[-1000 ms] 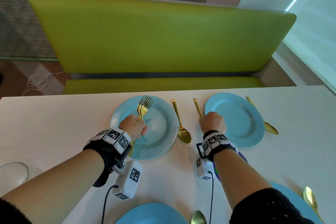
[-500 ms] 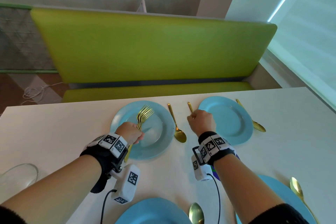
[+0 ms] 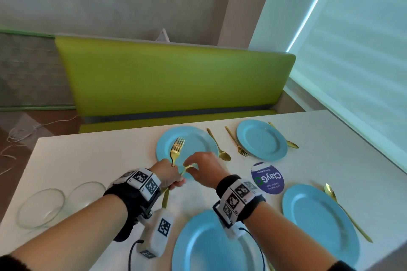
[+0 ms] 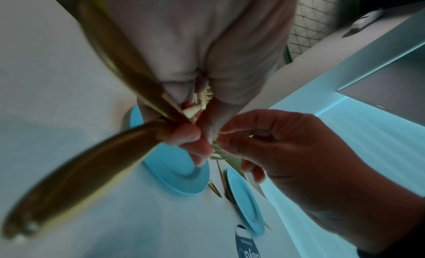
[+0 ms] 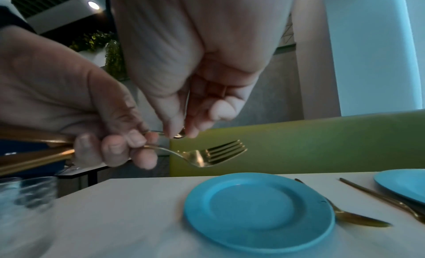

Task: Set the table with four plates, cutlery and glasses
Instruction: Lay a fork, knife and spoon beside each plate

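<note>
My left hand [image 3: 174, 179] grips two gold forks by their handles [image 4: 80, 171] above the near edge of the far left blue plate [image 3: 193, 138]. One fork [image 3: 176, 149] points away from me, with its tines over the plate. My right hand [image 3: 190, 168] has its thumb and fingers pinched on the head end of the other fork [image 5: 178, 135], right beside the left hand. Another gold fork [image 3: 236, 142] lies left of the far right plate [image 3: 262, 139]. Two more blue plates [image 3: 319, 222] [image 3: 209, 248] sit at the near side.
Gold spoons [image 3: 220, 147] [image 3: 286, 138] [image 3: 343, 209] lie to the right of three plates. Two clear glasses [image 3: 41, 207] [image 3: 88, 193] stand at the table's near left. A round purple coaster [image 3: 267, 178] lies between the right plates. A green bench [image 3: 171, 77] runs behind the table.
My right hand has left the fork beside the far right plate and come left to my left hand, where it now pinches a fork. The view has pulled back.
</note>
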Demonstrator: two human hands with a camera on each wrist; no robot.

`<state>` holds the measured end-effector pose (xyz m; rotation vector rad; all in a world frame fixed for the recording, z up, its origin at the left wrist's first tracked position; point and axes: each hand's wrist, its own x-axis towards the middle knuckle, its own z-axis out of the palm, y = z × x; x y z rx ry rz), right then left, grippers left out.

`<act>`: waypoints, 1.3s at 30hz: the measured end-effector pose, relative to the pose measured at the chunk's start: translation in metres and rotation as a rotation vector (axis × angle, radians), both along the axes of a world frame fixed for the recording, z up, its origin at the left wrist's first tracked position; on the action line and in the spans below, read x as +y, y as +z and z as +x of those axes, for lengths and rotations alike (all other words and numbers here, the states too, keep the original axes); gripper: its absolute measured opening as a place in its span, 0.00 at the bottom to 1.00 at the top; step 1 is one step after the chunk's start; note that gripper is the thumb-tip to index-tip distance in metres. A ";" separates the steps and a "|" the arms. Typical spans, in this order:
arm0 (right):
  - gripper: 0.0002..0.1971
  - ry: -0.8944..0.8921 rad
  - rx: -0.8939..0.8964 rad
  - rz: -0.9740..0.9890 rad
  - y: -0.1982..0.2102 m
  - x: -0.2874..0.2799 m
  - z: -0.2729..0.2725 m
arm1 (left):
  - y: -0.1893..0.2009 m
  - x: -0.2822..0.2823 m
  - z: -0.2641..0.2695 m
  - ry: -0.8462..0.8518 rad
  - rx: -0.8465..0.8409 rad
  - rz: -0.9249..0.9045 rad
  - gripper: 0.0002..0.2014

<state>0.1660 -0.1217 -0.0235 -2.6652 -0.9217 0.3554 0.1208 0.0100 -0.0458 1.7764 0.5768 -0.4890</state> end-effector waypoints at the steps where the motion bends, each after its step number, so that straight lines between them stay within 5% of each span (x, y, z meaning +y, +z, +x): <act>1: 0.13 0.026 -0.005 -0.029 0.003 0.007 -0.014 | 0.005 0.006 -0.012 -0.046 -0.006 -0.007 0.07; 13: 0.14 0.114 0.035 -0.226 0.031 0.077 -0.100 | 0.035 0.075 -0.098 -0.121 0.009 -0.076 0.04; 21: 0.10 -0.013 0.075 -0.126 0.023 0.098 -0.070 | 0.031 0.122 -0.078 0.259 0.019 -0.101 0.11; 26: 0.10 -0.248 0.174 0.006 0.006 0.098 -0.033 | 0.020 0.160 -0.062 0.471 -0.013 -0.082 0.18; 39: 0.14 -0.554 0.377 -0.083 -0.070 0.150 0.013 | 0.015 0.156 -0.030 0.481 0.001 -0.162 0.15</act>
